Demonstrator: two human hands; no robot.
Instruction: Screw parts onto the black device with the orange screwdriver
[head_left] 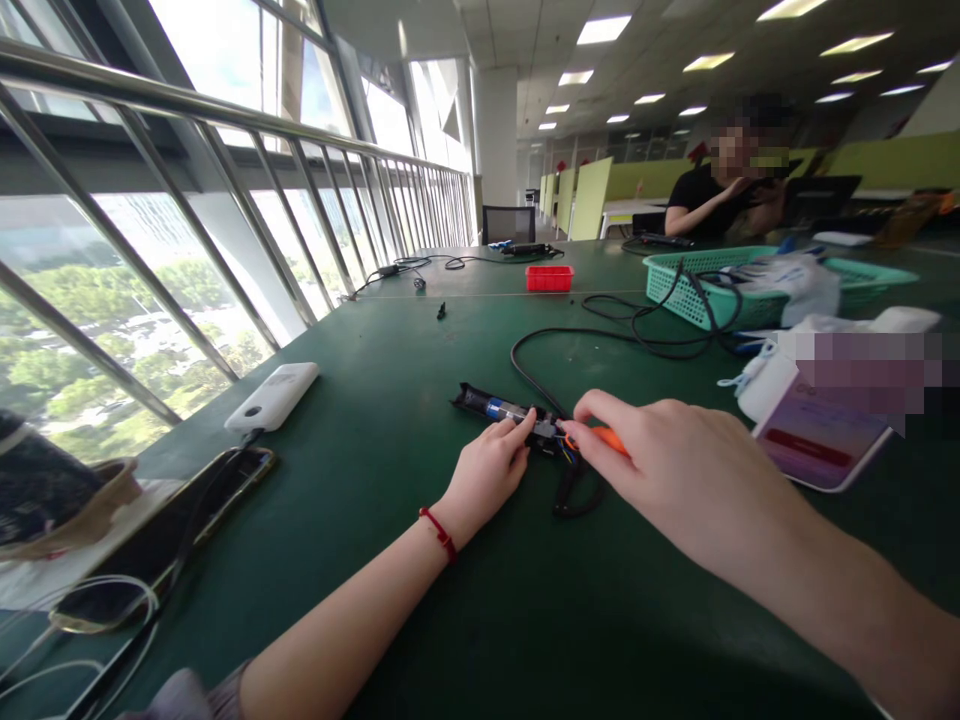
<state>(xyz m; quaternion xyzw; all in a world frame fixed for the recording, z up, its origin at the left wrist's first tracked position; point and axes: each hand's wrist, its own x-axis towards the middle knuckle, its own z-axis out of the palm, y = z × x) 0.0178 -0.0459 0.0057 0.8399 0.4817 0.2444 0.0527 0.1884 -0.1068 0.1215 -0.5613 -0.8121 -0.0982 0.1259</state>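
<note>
In front of me on the green table lies a long black device (480, 402) with its casing open. A blue-and-silver part shows inside it, and thin yellow and blue wires stick out near its right end. My left hand (491, 465), with a red bracelet on the wrist, presses its index finger on the device while the other fingers curl against the near side. My right hand (652, 450) is closed around an orange-handled tool (609, 438) at the wired end. Its tip is hidden among the parts. A black cord (517, 345) runs from the device toward the back right.
At the back right stands a green basket (679, 290) with cords and plastic bags. A small red tray (550, 279) sits farther back. A white power bank (274, 396) and a phone (172, 540) lie left, a propped phone (825, 425) right. Across the table sits a person (720, 200).
</note>
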